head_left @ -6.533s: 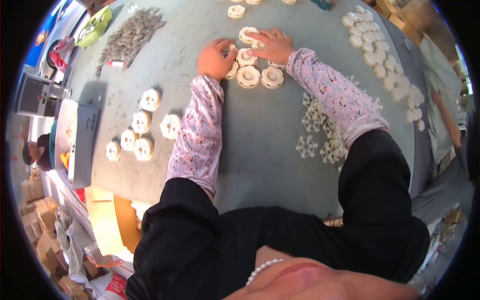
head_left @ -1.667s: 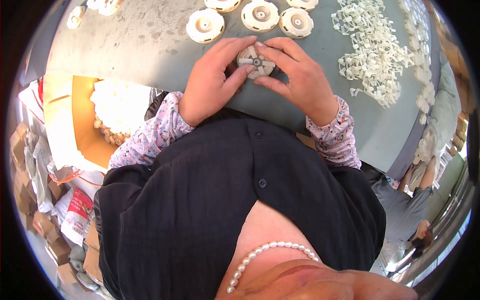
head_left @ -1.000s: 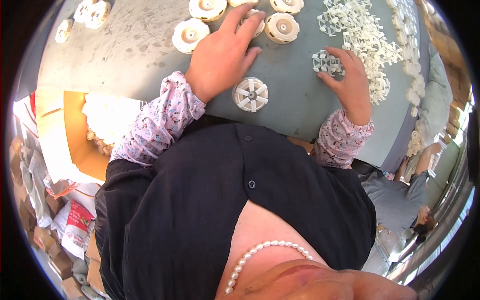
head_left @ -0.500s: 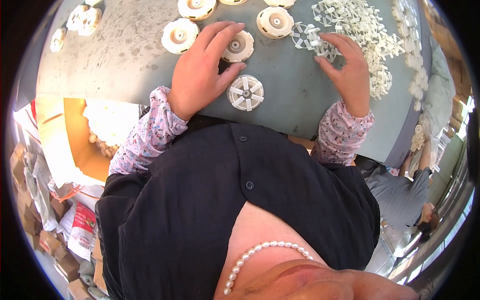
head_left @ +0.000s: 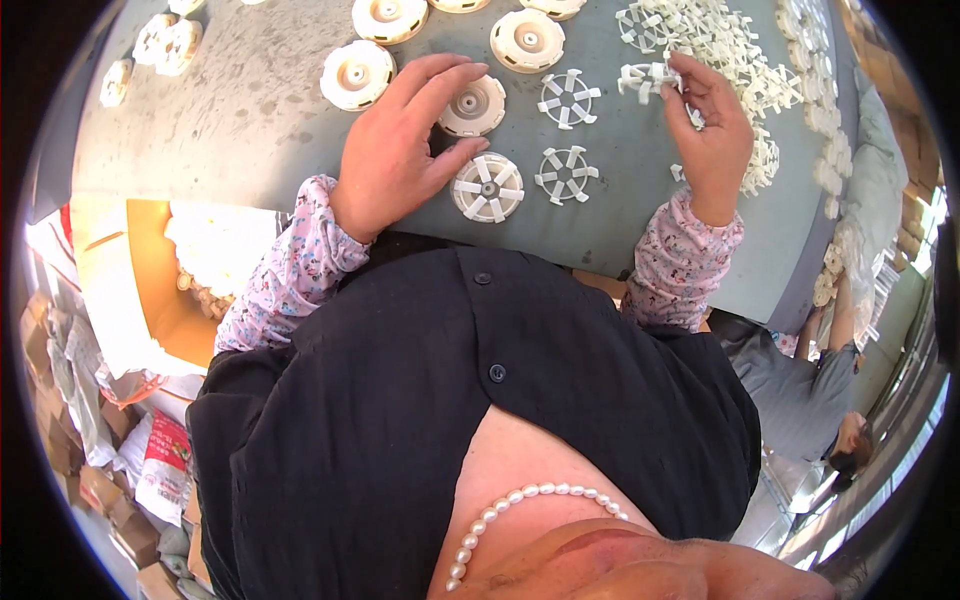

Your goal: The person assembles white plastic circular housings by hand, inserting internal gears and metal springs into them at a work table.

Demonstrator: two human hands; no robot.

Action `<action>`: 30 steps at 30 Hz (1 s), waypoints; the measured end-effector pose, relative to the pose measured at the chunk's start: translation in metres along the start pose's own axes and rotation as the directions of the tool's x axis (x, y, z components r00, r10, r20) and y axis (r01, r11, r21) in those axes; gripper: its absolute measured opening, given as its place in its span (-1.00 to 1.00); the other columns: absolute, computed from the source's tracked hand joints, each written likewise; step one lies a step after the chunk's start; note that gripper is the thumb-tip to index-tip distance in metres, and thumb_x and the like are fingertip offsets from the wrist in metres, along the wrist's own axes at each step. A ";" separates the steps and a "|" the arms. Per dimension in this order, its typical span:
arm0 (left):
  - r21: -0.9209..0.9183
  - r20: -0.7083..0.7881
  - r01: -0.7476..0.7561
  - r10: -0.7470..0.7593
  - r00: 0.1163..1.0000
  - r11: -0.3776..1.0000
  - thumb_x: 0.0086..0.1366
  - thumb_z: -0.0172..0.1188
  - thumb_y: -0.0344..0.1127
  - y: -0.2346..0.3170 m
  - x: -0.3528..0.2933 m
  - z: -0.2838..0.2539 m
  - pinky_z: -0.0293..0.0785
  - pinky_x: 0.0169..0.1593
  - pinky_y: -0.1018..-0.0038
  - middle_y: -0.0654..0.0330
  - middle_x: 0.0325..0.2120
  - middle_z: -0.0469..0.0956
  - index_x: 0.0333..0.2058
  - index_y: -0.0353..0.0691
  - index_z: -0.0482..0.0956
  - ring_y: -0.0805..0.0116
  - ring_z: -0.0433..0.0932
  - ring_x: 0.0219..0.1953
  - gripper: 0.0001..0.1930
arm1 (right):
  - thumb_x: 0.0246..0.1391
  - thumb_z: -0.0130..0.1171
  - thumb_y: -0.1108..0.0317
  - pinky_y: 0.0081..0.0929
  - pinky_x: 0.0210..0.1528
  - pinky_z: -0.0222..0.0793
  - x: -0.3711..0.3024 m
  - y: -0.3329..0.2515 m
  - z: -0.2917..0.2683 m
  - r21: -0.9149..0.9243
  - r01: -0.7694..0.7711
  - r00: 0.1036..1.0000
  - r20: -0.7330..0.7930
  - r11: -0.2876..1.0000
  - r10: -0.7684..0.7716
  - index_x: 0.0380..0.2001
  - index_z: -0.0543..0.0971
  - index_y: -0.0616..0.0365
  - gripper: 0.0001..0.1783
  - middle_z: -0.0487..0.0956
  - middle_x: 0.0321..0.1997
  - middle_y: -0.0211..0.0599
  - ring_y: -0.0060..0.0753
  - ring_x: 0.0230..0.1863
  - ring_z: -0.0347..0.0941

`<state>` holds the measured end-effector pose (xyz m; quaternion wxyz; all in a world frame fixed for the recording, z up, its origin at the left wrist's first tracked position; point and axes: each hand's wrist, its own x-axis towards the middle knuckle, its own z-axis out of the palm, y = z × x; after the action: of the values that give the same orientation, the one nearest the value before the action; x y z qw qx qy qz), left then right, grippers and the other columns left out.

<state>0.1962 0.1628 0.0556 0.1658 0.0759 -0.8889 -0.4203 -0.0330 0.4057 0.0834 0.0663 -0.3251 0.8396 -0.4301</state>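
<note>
My left hand (head_left: pixel 400 140) is spread, thumb and fingers apart, around the side of a cream round disc (head_left: pixel 470 108); I cannot tell whether its fingertips touch it. Just nearer to me lies another disc (head_left: pixel 487 187) with a white spoked piece fitted on top. To the right of these, two loose white spoked rings (head_left: pixel 568 98) lie flat, one farther off and one closer. Pinched between the thumb and fingers of my right hand (head_left: pixel 715 130) is a white spoked ring (head_left: pixel 648 78), tilted on edge beside the heap of similar rings (head_left: pixel 740 75).
More cream discs (head_left: pixel 358 75) sit at the far side of the grey table (head_left: pixel 240 130). Stacked pale parts (head_left: pixel 825 120) line its right edge, and a few stand far left. An open carton (head_left: pixel 165 270) is at lower left. Another person (head_left: pixel 800 390) is at the right.
Two spoked rings now lie flat and separate right of the discs. My right hand has shifted slightly right, holding a ring. A far cream disc has moved left; my left hand has barely moved.
</note>
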 end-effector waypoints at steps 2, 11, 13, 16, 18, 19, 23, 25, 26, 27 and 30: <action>-0.001 -0.007 0.023 -0.023 1.000 1.000 0.09 0.52 -0.33 0.002 -0.001 0.000 0.61 0.02 0.29 0.16 0.12 0.53 0.21 -0.08 0.52 0.08 0.61 0.04 -0.33 | -0.01 0.42 0.52 -0.42 -0.03 0.57 0.005 -0.008 0.000 -0.335 0.382 0.917 0.020 0.862 -0.398 0.00 0.69 0.08 -0.56 0.70 -0.03 -0.30 -0.28 -0.12 0.65; -0.135 -0.032 0.094 -0.099 0.995 0.986 0.05 0.54 -0.45 -0.003 -0.008 -0.006 0.41 -0.40 0.58 0.26 -0.09 0.55 0.31 -0.05 0.47 0.54 0.36 -0.53 -0.20 | -0.09 0.55 0.35 -0.41 -0.09 0.51 0.000 -0.020 0.000 -0.180 0.203 0.939 0.315 0.962 -0.139 0.08 0.63 0.04 -0.41 0.57 0.12 -0.33 -0.38 -0.12 0.57; -0.165 -0.008 0.130 -0.133 0.991 0.978 0.04 0.53 -0.47 -0.003 -0.009 -0.009 0.41 -0.40 0.58 0.29 -0.15 0.55 0.32 -0.04 0.47 0.56 0.36 -0.53 -0.19 | -0.13 0.58 0.34 -0.45 -0.12 0.53 0.006 -0.015 0.003 -0.123 0.041 0.914 0.405 0.992 0.012 0.12 0.64 0.03 -0.35 0.57 0.11 -0.33 -0.42 -0.16 0.56; -0.279 0.073 0.219 -0.206 0.976 0.935 0.10 0.50 -0.49 -0.002 -0.011 -0.014 0.43 -0.38 0.59 0.32 -0.20 0.54 0.35 -0.06 0.44 0.61 0.39 -0.48 -0.20 | -0.07 0.52 0.46 -0.51 -0.08 0.52 0.002 -0.021 0.001 -0.124 0.051 0.961 0.275 0.991 -0.015 0.17 0.62 0.10 -0.35 0.56 0.08 -0.32 -0.54 -0.15 0.53; -0.362 0.119 0.242 -0.213 0.970 0.900 0.25 0.37 -0.50 -0.003 -0.012 -0.014 0.47 -0.34 0.60 0.32 -0.13 0.56 0.37 -0.15 0.38 0.63 0.43 -0.44 -0.30 | -0.11 0.53 0.43 -0.48 -0.10 0.55 0.003 -0.030 0.007 -0.028 0.127 0.966 0.232 0.992 -0.117 0.16 0.64 0.07 -0.34 0.57 0.08 -0.31 -0.52 -0.15 0.55; -0.353 0.111 0.251 -0.226 0.968 0.901 0.25 0.37 -0.50 -0.004 -0.015 -0.014 0.47 -0.34 0.60 0.32 -0.13 0.56 0.37 -0.15 0.38 0.63 0.43 -0.44 -0.30 | -0.14 0.54 0.40 -0.46 -0.12 0.58 0.003 -0.040 0.017 0.079 0.200 0.960 0.182 0.977 -0.212 0.14 0.65 0.05 -0.34 0.58 0.09 -0.29 -0.49 -0.14 0.57; -0.573 0.155 0.316 -0.280 0.948 0.756 0.42 0.17 -0.48 -0.009 -0.019 -0.013 0.54 -0.28 0.58 0.24 0.04 0.57 0.37 -0.27 0.34 0.61 0.50 -0.39 -0.44 | -0.06 0.47 0.42 -0.36 0.02 0.58 -0.003 -0.084 0.070 0.101 0.385 0.837 0.381 0.917 -0.393 0.16 0.63 0.03 -0.38 0.55 0.13 -0.25 -0.23 0.04 0.59; -0.627 0.160 0.325 -0.292 0.943 0.708 0.45 0.13 -0.47 -0.007 -0.017 -0.013 0.55 -0.27 0.57 0.22 0.10 0.56 0.36 -0.30 0.33 0.60 0.52 -0.39 -0.47 | -0.04 0.45 0.42 -0.33 0.05 0.57 -0.006 -0.087 0.085 0.107 0.389 0.822 0.409 0.915 -0.397 0.17 0.62 0.03 -0.39 0.55 0.13 -0.25 -0.18 0.06 0.58; -0.555 0.154 0.328 -0.294 0.943 0.764 0.46 0.14 -0.48 -0.006 -0.015 -0.013 0.55 -0.28 0.57 0.21 0.11 0.56 0.36 -0.30 0.34 0.60 0.52 -0.40 -0.48 | -0.02 0.44 0.42 -0.31 0.08 0.56 -0.007 -0.086 0.089 0.112 0.391 0.806 0.438 0.914 -0.398 0.17 0.60 0.04 -0.39 0.54 0.13 -0.25 -0.12 0.08 0.56; -0.480 0.148 0.331 -0.297 0.943 0.813 0.47 0.14 -0.48 -0.005 -0.015 -0.012 0.55 -0.28 0.58 0.20 0.13 0.56 0.36 -0.29 0.34 0.60 0.53 -0.40 -0.49 | -0.02 0.44 0.42 -0.31 0.08 0.56 -0.008 -0.084 0.091 0.114 0.392 0.804 0.440 0.913 -0.400 0.17 0.60 0.04 -0.39 0.54 0.13 -0.25 -0.12 0.08 0.56; -0.484 0.024 0.257 -0.282 0.959 0.836 0.40 0.27 -0.39 -0.007 -0.016 -0.004 0.55 -0.34 0.45 0.09 -0.21 0.64 0.26 -0.28 0.45 0.44 0.60 -0.47 -0.52 | 0.01 0.44 0.40 -0.28 0.08 0.55 -0.010 -0.082 0.095 0.077 0.427 0.797 0.439 0.901 -0.416 0.18 0.59 0.07 -0.40 0.55 0.12 -0.27 -0.12 0.07 0.57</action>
<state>0.2130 0.1600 0.0485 0.1401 0.1666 -0.7320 -0.6456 0.0515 0.3130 0.0853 0.1549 -0.5939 0.7138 -0.3373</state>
